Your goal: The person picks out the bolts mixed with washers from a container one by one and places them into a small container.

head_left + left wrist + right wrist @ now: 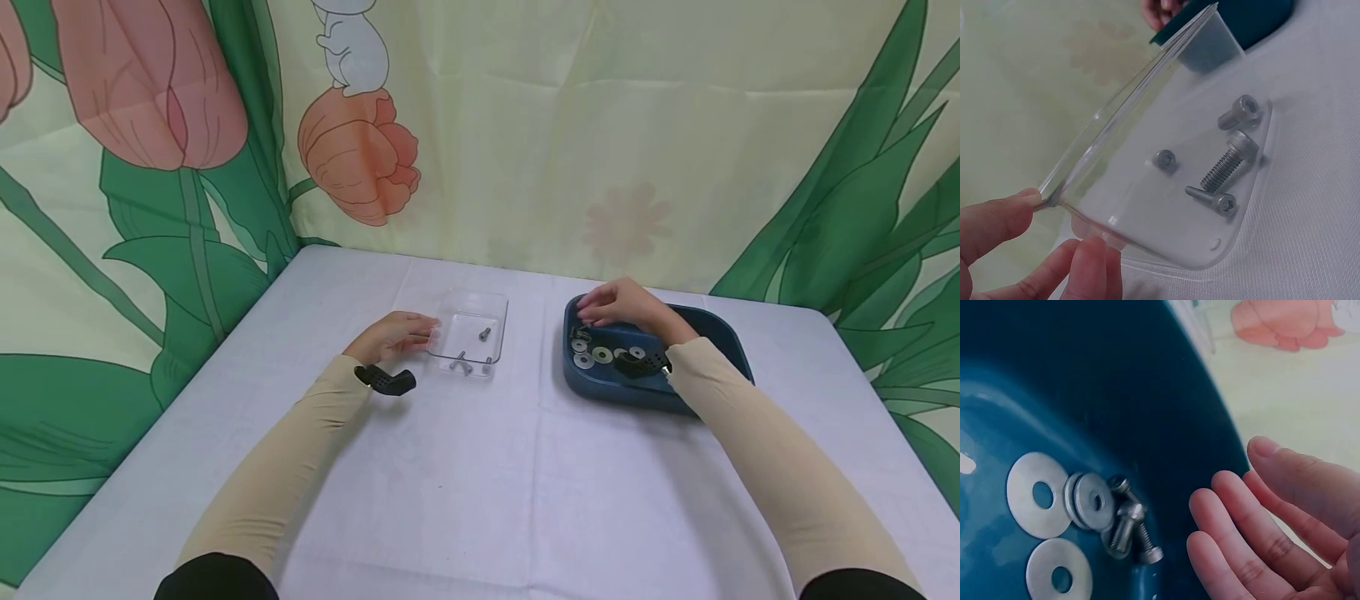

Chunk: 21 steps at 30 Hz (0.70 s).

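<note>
Clear plastic box [457, 336], long axis running away from the person, sits on the tabletop [450, 483] just right of the left hand [393, 333], which pinches its edge; its four screws [1222, 169] point various ways. The right hand [624, 303], loosely open, visibly holding nothing, hovers at the blue tray [637, 393] near washers [602, 355].

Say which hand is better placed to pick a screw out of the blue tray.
Right, it seems: the right hand is open and empty over the blue tray, close to the screws in it, while the left hand holds the clear box, away from the tray.
</note>
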Each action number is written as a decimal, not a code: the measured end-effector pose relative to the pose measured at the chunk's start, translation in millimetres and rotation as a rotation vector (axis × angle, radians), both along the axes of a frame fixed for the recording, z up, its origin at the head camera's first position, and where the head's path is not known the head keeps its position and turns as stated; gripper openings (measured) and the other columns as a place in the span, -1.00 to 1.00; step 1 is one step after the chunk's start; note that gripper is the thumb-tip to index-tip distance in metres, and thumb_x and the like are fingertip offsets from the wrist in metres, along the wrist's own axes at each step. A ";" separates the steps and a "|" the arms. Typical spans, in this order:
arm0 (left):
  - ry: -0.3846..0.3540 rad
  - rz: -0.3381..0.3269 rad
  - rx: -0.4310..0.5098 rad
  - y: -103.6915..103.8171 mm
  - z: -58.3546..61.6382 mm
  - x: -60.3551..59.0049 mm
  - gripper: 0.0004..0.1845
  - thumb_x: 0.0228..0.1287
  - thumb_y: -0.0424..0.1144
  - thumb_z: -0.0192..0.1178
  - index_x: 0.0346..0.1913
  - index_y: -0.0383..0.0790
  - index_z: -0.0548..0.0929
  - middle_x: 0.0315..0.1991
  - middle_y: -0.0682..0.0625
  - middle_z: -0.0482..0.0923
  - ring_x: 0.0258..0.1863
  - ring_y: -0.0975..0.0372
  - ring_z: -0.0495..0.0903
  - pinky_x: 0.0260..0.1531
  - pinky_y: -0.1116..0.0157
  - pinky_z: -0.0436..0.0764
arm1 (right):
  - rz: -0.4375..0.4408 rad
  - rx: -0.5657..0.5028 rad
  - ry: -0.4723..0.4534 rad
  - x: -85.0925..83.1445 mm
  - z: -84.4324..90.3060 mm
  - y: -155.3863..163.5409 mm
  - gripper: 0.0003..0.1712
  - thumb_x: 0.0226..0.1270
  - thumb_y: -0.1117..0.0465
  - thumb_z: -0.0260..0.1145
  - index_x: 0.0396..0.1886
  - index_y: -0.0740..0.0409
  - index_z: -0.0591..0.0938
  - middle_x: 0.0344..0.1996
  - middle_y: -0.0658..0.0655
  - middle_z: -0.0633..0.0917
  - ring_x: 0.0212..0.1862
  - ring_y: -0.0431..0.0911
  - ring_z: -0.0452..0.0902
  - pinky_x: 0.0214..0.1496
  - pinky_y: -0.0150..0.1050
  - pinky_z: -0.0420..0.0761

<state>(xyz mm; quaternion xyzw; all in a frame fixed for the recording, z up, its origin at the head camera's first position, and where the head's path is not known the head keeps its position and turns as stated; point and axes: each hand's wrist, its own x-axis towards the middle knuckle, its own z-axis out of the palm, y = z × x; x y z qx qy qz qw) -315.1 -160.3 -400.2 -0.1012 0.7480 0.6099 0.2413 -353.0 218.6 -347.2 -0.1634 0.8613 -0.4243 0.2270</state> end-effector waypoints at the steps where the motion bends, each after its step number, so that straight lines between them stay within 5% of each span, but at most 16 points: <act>1: -0.001 0.000 0.000 0.0 0.1 0.2 -0.50 0.38 -0.18 0.07 0.27 -0.38 0.37 0.13 -0.10 0.41 0.07 0.18 0.43 -0.01 0.43 0.52 | -0.001 0.001 -0.001 -0.6 -1.6 0.4 -0.59 0.30 0.31 0.23 0.08 0.49 0.51 0.01 0.44 0.60 -0.03 0.08 0.64 0.10 -0.01 0.56; 11: -0.017 0.008 -0.012 0.9 0.9 0.0 -0.48 0.37 -0.15 0.09 0.28 -0.37 0.35 0.16 -0.12 0.39 0.14 0.15 0.40 0.13 0.36 0.47 | -0.047 0.043 0.018 -5.7 -16.0 5.0 -0.61 0.23 0.30 0.32 0.01 0.44 0.58 -0.11 0.28 0.70 -0.05 0.10 0.63 0.00 -0.14 0.64; 21: -0.034 0.033 -0.011 1.3 -0.8 -1.7 -0.47 0.34 -0.15 0.12 0.27 -0.38 0.37 0.12 -0.11 0.40 0.08 0.17 0.43 -0.17 0.50 0.58 | -0.041 0.094 0.025 -6.7 -22.4 6.2 -0.61 0.21 0.26 0.34 -0.02 0.43 0.60 -0.09 0.31 0.69 -0.12 0.03 0.66 0.01 -0.11 0.63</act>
